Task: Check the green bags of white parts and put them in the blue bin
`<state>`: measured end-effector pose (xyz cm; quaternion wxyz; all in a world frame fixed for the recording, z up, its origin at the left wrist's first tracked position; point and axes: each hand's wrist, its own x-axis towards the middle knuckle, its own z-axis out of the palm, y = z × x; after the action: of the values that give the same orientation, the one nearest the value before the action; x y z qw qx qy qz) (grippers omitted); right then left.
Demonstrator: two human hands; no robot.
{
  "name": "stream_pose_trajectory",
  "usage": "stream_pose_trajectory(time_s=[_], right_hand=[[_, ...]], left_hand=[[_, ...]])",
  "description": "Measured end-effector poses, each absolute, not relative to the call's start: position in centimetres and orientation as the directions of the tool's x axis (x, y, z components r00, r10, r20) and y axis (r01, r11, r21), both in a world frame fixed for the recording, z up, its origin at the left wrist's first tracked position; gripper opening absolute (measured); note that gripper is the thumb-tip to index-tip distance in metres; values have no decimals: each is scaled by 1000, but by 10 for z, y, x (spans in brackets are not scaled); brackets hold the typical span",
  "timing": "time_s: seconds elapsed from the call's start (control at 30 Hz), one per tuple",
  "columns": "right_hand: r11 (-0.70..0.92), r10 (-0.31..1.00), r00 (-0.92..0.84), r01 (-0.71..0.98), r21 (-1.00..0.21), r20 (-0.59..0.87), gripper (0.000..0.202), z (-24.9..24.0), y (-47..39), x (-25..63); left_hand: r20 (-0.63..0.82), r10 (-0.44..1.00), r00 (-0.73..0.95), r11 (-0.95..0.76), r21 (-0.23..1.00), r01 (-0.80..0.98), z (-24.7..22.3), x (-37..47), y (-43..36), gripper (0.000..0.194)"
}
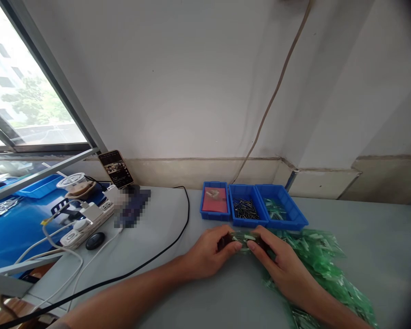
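A small clear greenish bag with pale pieces inside is held between both hands, just in front of the blue bins. My left hand grips its left end with thumb and fingers. At the right end, my right hand pinches it the same way. Behind the hands stand three blue bins: one with a red bottom and a few pale pieces, one with dark metal pins, and one with small greenish bags. Green plastic bags lie beside and partly under my right forearm.
A black cable crosses the grey table at the left. Further left are a power strip, a black mouse, a propped phone and a metal frame. The wall runs behind the bins.
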<state>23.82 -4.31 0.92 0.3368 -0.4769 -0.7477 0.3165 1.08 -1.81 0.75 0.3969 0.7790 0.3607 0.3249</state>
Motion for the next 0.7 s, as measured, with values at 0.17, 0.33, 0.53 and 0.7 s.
stream_pose_trajectory(time_s=[0.17, 0.33, 0.53, 0.7], right_hand=[[334, 930, -319, 516, -789, 184, 29, 6, -44, 239], [317, 930, -333, 526, -789, 152, 27, 8, -46, 238], [319, 929, -341, 530, -786, 147, 30, 9, -45, 236], [332, 929, -332, 546, -769, 166, 32, 9, -46, 237]], left_hand=[[262, 812, 522, -461, 836, 297, 9, 10, -19, 28], [266, 811, 521, -464, 835, 296, 13, 10, -20, 28], [240, 829, 505, -420, 864, 279, 11, 11, -20, 33], [242, 825, 510, -417, 870, 262, 9, 10, -19, 32]])
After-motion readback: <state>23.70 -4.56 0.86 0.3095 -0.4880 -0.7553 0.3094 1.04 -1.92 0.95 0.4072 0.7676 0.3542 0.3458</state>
